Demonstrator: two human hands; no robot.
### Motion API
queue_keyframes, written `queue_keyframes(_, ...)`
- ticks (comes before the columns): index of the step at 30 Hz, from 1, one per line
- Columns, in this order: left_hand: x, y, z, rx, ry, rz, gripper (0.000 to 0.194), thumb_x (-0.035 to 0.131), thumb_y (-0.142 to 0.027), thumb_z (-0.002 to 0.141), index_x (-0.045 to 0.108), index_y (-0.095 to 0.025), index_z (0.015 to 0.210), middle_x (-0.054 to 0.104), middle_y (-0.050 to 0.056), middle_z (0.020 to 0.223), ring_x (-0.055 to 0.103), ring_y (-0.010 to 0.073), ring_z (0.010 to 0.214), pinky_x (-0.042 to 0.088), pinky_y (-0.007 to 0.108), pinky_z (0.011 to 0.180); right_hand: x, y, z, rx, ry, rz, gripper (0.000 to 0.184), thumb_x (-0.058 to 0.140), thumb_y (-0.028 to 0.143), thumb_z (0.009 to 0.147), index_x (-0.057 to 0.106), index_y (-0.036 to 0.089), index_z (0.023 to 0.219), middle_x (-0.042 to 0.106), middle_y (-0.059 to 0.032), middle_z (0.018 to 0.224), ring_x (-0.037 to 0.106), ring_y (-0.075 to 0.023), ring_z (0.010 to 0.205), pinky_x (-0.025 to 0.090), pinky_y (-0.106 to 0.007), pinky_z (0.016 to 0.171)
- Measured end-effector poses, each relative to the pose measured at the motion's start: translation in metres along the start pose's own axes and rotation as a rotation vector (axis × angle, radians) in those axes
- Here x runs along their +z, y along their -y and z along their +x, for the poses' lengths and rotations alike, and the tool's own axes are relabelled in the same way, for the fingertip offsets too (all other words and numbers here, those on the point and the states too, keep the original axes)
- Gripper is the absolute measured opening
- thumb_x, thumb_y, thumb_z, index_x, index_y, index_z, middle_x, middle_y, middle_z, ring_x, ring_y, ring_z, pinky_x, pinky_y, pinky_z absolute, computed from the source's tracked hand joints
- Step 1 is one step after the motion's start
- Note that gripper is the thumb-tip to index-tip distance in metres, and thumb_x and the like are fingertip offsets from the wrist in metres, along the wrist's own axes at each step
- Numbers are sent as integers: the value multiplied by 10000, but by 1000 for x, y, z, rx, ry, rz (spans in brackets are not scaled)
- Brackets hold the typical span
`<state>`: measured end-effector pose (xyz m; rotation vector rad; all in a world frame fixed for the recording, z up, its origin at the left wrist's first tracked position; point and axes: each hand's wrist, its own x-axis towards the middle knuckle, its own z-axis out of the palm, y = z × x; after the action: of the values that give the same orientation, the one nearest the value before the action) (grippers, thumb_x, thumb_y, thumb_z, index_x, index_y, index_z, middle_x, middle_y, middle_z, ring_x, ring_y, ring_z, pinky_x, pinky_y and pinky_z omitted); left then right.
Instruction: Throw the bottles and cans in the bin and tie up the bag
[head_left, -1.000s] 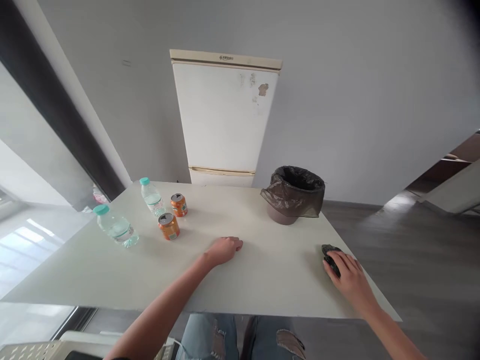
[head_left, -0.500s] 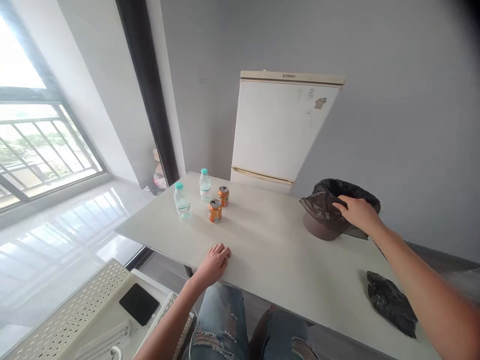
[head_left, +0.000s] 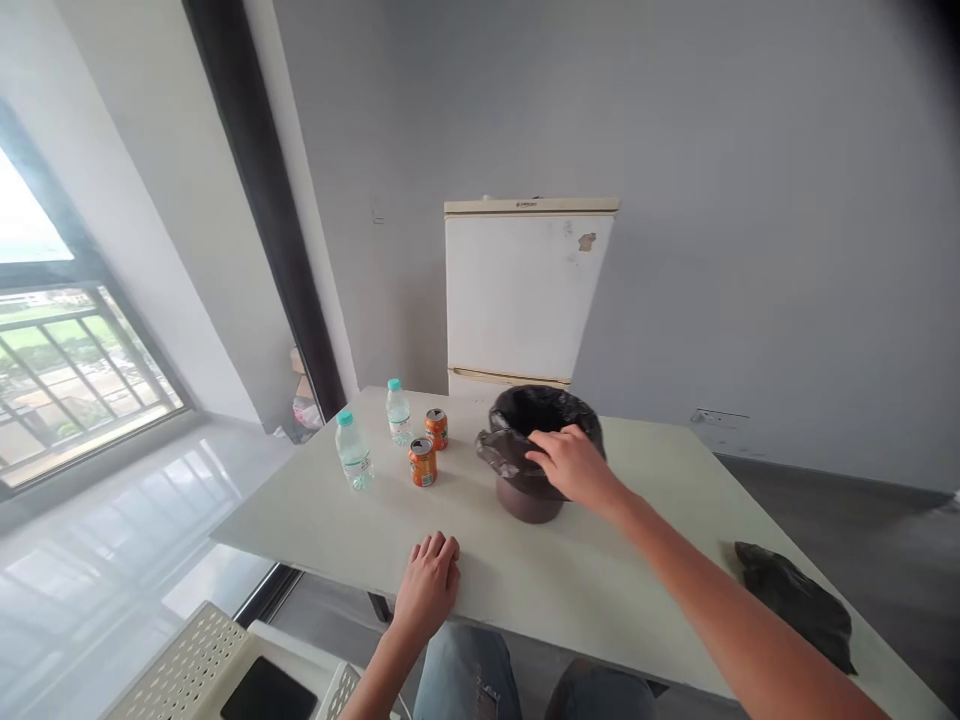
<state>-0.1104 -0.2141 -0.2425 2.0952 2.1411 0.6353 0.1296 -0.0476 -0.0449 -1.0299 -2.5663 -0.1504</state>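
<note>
Bin point(head_left: 529, 502), black bag point(head_left: 508, 452) inside.

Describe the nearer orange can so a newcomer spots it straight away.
Find the white fridge, then the pale table in front of it. On the table's left side, beside two clear, teal-capped bottles, stands the orange can. Its twin stands just behind it, nearer the fridge; this one is closer to the left hand.

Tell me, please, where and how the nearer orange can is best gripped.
The nearer orange can is probably best gripped around mid-body, from the near side: it is round and upright, the other can stands close behind, and a clear bottle to its left.
</note>
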Motion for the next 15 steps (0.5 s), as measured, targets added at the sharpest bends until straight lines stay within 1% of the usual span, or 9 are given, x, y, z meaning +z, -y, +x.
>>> queue_keyframes(3, -2, 0, -1, 14, -77, -66, 211, 405, -175, 1057, 588, -228, 968, 619, 38, 978, 573, 234, 927, 406, 390, 860, -4, 18, 4, -49, -44, 53, 155, 576, 256, 1078, 698, 182, 1139, 779, -64, 903, 704, -239, 864, 453, -389, 940)
queue_keyframes(5, -6, 7, -1, 30, -213, -155, 254, 383, -240, 1099, 602, -236, 970, 627, 37, 958, 583, 226, 920, 422, 385, 860, -4, 13, -6, -116, -175, 80, 329, 639, 315, 1054, 627, 176, 1352, 779, -102, 1035, 710, -270, 1007, 461, -429, 1009)
queue_keyframes(7, -16, 23, 4, 13, -465, -232, 262, 387, -274, 1107, 598, -236, 958, 622, 44, 936, 585, 224, 912, 445, 382, 861, 5, -2, -27, -160, -413, 123, 478, 650, 373, 1044, 533, 185, 1467, 730, -150, 1221, 667, -303, 1181, 455, -478, 1079)
queue_keyframes(8, -23, 33, 8, -23, -625, -250, 236, 419, -301, 1100, 591, -233, 953, 616, 49, 931, 584, 230, 915, 461, 388, 872, 13, -12, -43, -142, -544, 148, 459, 619, 386, 1053, 526, 190, 1457, 694, -168, 1279, 644, -312, 1222, 463, -495, 1086)
queue_keyframes(10, -43, 58, 19, -209, -958, -199, 221, 547, -434, 1049, 579, -222, 992, 604, 70, 977, 587, 266, 989, 475, 451, 965, 38, -35, -81, 18, -783, 208, 262, 510, 342, 1085, 578, 193, 1290, 679, -153, 1156, 661, -294, 1101, 530, -467, 971)
queue_keyframes(11, -54, 70, 27, -328, -1081, -160, 374, 663, -543, 966, 581, -204, 1101, 604, 99, 1077, 578, 303, 1089, 459, 512, 1046, 54, -45, -103, 155, -786, 225, 215, 492, 346, 1091, 585, 196, 1213, 669, -134, 1082, 670, -279, 1016, 550, -438, 902)
queue_keyframes(12, -65, 83, 36, -408, -1132, -145, 645, 761, -639, 858, 551, -175, 1254, 592, 142, 1216, 550, 346, 1214, 419, 569, 1125, 70, -55, -125, 273, -705, 246, 192, 497, 363, 1094, 588, 205, 1152, 665, -106, 1013, 676, -255, 917, 561, -399, 824)
queue_keyframes(13, -76, 94, 45, -446, -1139, -154, 920, 830, -702, 747, 487, -143, 1391, 554, 189, 1350, 499, 388, 1332, 381, 601, 1180, 87, -62, -147, 334, -617, 276, 195, 492, 381, 1099, 587, 211, 1112, 659, -82, 950, 679, -235, 834, 561, -366, 757)
queue_keyframes(15, -92, 112, 65, -486, -1094, -223, 1269, 879, -749, 629, 340, -77, 1562, 430, 280, 1543, 376, 454, 1496, 314, 630, 1250, 118, -72, -185, 401, -501, 290, 259, 494, 458, 1094, 590, 217, 1100, 656, -77, 941, 682, -226, 784, 546, -331, 673)
